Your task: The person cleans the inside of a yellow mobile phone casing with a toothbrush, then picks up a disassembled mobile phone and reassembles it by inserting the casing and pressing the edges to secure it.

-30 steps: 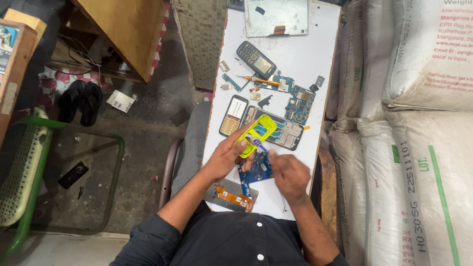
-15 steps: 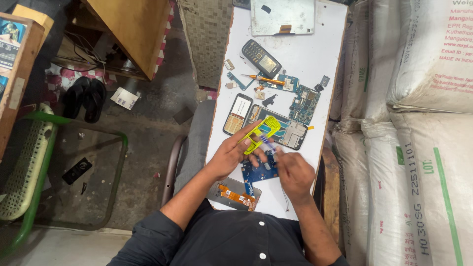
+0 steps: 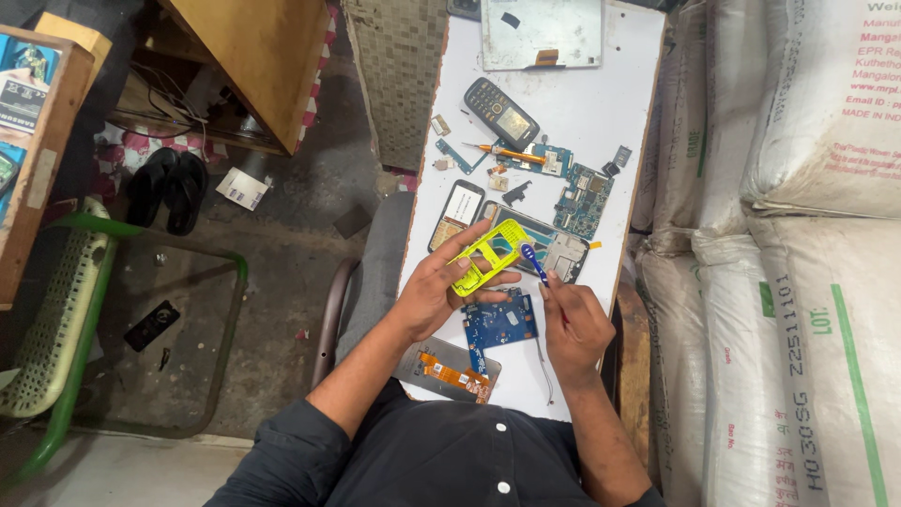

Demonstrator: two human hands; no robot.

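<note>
Two hands work together: the left hand [image 3: 434, 289] grasps a yellow frame [image 3: 490, 255], steadying it, while the right hand [image 3: 572, 324] pinches a blue tool [image 3: 533, 263] against it above the tabletop [image 3: 601, 103].

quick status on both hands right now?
Left hand: closed on the yellow phone frame, holding it above the white table.
Right hand: closed on a blue-handled tool, tip at the frame.
</note>
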